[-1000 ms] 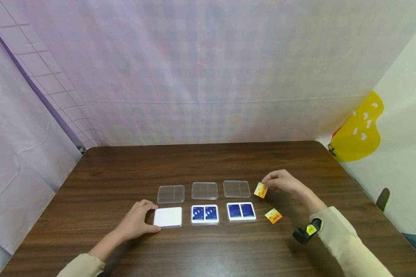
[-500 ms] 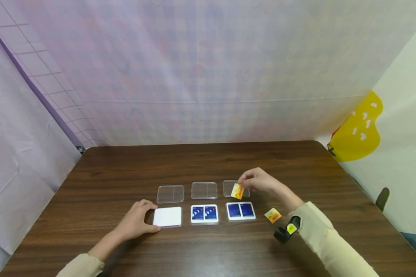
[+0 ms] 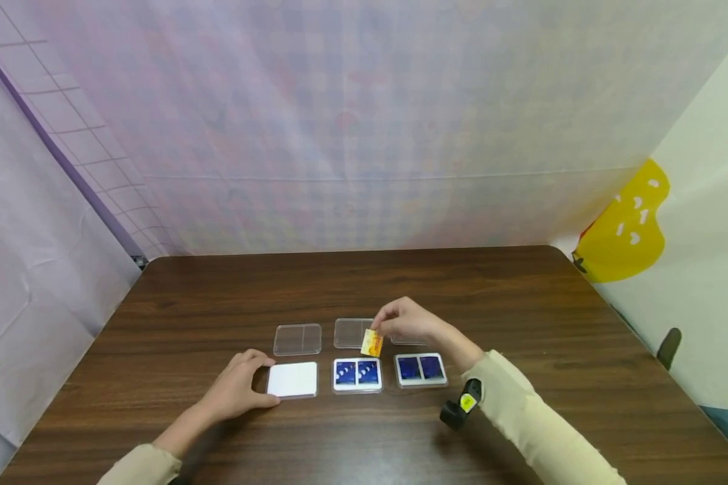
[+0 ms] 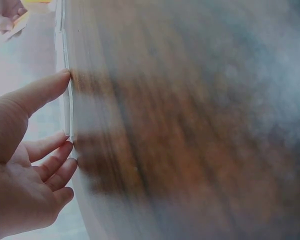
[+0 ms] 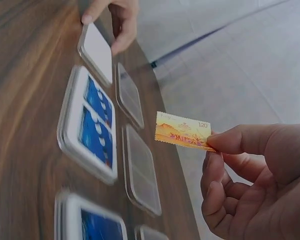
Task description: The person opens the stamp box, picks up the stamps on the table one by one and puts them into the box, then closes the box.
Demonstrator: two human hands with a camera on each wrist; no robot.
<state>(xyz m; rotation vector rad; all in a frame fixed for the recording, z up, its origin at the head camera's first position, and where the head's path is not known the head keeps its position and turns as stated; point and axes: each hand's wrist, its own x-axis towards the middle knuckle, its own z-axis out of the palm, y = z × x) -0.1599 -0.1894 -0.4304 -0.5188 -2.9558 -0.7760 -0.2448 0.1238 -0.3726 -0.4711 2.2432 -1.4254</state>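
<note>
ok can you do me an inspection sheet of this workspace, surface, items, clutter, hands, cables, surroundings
Surface: dark wood-grain table.
Job's things: yellow-orange postage stamp; white-topped case; two cases holding paired blue prints; three clear plastic trays behind them.
Clutter: nothing seen.
Hands: left hand grips the white-topped case's edges; right hand pinches the yellow-orange postage stamp by a corner.
Cables: nothing seen.
Surroundings: pale checked cloth behind; yellow fruit-shaped print at right.

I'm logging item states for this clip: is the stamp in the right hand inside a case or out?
Out: the right hand pinches the stamp at one end, and nothing encloses it in the right wrist view.
</note>
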